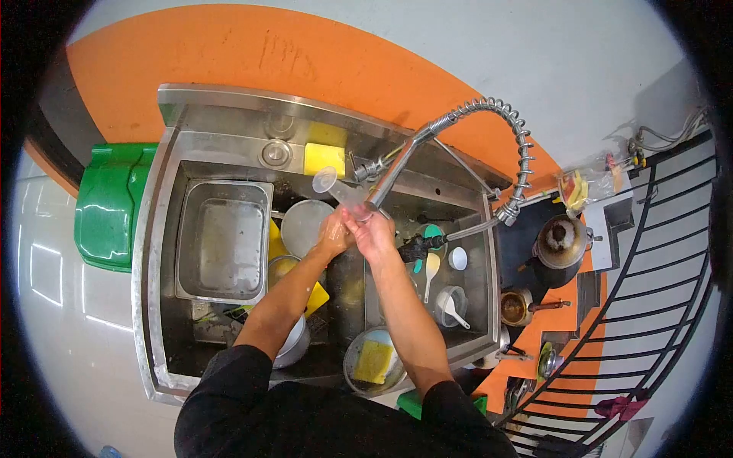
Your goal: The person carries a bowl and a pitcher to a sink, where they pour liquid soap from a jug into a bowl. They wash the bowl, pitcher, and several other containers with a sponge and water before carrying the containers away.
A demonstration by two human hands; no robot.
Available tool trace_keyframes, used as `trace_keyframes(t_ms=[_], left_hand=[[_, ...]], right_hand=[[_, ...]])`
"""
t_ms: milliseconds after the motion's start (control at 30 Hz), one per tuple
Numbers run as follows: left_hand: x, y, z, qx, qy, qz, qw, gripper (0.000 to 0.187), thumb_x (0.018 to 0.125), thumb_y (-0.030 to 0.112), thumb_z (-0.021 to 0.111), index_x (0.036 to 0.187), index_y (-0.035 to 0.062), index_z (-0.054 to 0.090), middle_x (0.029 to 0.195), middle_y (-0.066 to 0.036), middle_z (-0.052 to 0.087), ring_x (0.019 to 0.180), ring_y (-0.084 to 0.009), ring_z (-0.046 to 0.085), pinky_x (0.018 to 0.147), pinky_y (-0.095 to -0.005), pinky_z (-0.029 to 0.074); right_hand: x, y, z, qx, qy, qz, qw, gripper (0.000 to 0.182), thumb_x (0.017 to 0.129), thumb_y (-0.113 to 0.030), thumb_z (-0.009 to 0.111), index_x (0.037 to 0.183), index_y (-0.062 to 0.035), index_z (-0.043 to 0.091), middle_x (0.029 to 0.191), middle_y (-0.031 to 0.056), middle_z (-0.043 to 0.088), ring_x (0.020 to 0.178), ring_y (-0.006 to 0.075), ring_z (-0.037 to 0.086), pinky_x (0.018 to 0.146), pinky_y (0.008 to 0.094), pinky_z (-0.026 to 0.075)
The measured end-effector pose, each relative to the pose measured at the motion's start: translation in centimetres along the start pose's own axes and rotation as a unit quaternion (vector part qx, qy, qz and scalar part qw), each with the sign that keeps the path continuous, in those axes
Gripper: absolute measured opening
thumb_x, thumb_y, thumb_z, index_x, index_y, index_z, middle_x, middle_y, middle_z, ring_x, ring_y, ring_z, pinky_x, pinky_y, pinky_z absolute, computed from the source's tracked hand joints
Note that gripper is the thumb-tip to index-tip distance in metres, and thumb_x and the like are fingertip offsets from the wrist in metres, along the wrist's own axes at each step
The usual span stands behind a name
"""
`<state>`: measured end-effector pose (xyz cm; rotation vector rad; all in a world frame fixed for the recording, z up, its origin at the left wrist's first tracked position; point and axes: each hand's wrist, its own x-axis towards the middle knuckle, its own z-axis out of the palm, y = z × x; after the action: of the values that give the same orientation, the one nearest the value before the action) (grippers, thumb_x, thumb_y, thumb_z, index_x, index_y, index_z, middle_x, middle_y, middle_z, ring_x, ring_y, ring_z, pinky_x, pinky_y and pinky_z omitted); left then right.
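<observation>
My left hand [336, 233] and my right hand [376, 235] meet over the middle of the sink, beside the tap pipe. Between them is a clear plastic cup-like piece [327, 182], its round end pointing up and left. The fingers of both hands are closed around its lower part, which they partly hide. Just below my left hand, a round pale lid or plate [305, 226] lies in the sink. The coiled spring tap [527, 153] arches to the right, with its black spray head [418, 248] hanging near my right wrist.
A steel rectangular pan [224, 240] fills the left basin side. Yellow sponges lie on the ledge [324, 159] and in a bowl [373, 361]. White spoons [432, 273] and a small cup [457, 259] sit at right. Pots [561, 241] stand beyond the sink; a green bin [114, 206] is left.
</observation>
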<state>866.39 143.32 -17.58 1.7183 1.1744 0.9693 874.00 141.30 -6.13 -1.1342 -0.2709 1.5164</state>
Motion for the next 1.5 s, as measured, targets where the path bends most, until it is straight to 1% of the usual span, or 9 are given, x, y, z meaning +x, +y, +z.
trace_keyframes(t_ms=[367,667,833,1033,1133,1200,1267,1300,1500], left_hand=[[-0.5,-0.8,-0.4,0.009,0.053,0.015,0.998,0.057,0.077,0.022,0.079,0.119,0.0028,0.047,0.110,-0.024,0.060,0.102,-0.0462,0.057,0.086,-0.0480,0.047],[0.8,-1.0,0.5,-0.121,0.005,0.066,0.990,0.061,0.080,0.015,0.079,0.128,0.0019,0.044,0.111,-0.017,0.063,0.104,-0.0313,0.063,0.086,-0.0399,0.049],[1.1,2.5,-3.5,-0.450,-0.073,-0.169,0.874,0.044,0.085,0.019,0.076,0.119,-0.0001,0.057,0.116,-0.011,0.064,0.094,-0.0198,0.065,0.081,-0.0330,0.052],[2.5,-0.2,-2.8,-0.607,-0.220,-0.217,0.732,0.042,0.093,0.030,0.065,0.122,0.0041,0.053,0.107,-0.006,0.066,0.088,-0.0122,0.065,0.065,-0.0265,0.050],[1.0,2.6,-2.9,-0.342,-0.101,-0.131,0.925,0.043,0.092,0.031,0.066,0.123,0.0042,0.054,0.108,-0.008,0.065,0.095,-0.0183,0.066,0.076,-0.0300,0.052],[-0.4,3.7,-4.4,-0.241,-0.037,-0.016,0.970,0.050,0.089,0.033,0.070,0.124,0.0020,0.054,0.113,-0.012,0.063,0.100,-0.0220,0.064,0.083,-0.0323,0.050],[-0.9,3.6,-5.6,-0.128,0.027,0.101,0.986,0.056,0.085,0.035,0.074,0.125,-0.0001,0.054,0.118,-0.015,0.061,0.106,-0.0257,0.062,0.090,-0.0346,0.049],[-1.2,3.5,-6.0,-0.129,0.037,0.109,0.985,0.060,0.084,0.032,0.076,0.128,-0.0004,0.052,0.119,-0.016,0.060,0.110,-0.0273,0.059,0.095,-0.0359,0.046],[-2.8,2.0,-10.3,-0.245,-0.017,0.087,0.966,0.061,0.082,0.022,0.080,0.133,0.0025,0.053,0.124,-0.013,0.060,0.114,-0.0242,0.058,0.099,-0.0339,0.044]], right_hand=[[1.0,0.4,-1.0,-0.014,0.135,-0.252,0.958,0.019,0.102,-0.023,0.051,0.109,-0.0054,0.052,0.101,0.0061,0.055,0.095,0.0199,0.056,0.085,0.0391,0.051],[0.9,-0.3,-1.4,-0.130,0.239,-0.298,0.915,0.035,0.105,-0.033,0.037,0.118,-0.0026,0.050,0.116,0.0097,0.055,0.105,0.0208,0.055,0.089,0.0359,0.046],[0.8,-0.4,-1.6,-0.106,0.265,-0.292,0.913,0.037,0.105,-0.033,0.034,0.121,-0.0020,0.048,0.121,0.0112,0.054,0.108,0.0211,0.053,0.091,0.0354,0.045],[1.5,-0.1,-2.2,-0.118,0.284,-0.285,0.908,0.035,0.103,-0.032,0.037,0.123,-0.0046,0.047,0.122,0.0092,0.052,0.106,0.0208,0.052,0.088,0.0359,0.045],[1.5,-0.3,-2.4,-0.128,0.276,-0.302,0.903,0.032,0.102,-0.032,0.043,0.119,-0.0063,0.050,0.117,0.0061,0.053,0.100,0.0189,0.051,0.082,0.0352,0.045],[2.1,-0.1,-3.3,-0.152,0.269,-0.304,0.901,0.031,0.102,-0.032,0.043,0.116,-0.0061,0.052,0.113,0.0053,0.055,0.098,0.0179,0.052,0.081,0.0337,0.045],[4.9,1.0,-6.1,-0.331,0.257,-0.424,0.803,0.025,0.100,-0.029,0.049,0.103,-0.0059,0.059,0.099,0.0031,0.059,0.089,0.0164,0.054,0.076,0.0319,0.045],[5.0,0.9,-6.5,-0.374,0.218,-0.418,0.799,0.022,0.096,-0.019,0.055,0.098,0.0008,0.064,0.094,0.0155,0.064,0.092,0.0287,0.062,0.081,0.0397,0.048],[2.4,0.5,-1.8,-0.685,0.000,-0.336,0.646,0.019,0.087,-0.018,0.065,0.094,-0.0005,0.064,0.094,0.0200,0.067,0.090,0.0376,0.066,0.080,0.0441,0.051]])
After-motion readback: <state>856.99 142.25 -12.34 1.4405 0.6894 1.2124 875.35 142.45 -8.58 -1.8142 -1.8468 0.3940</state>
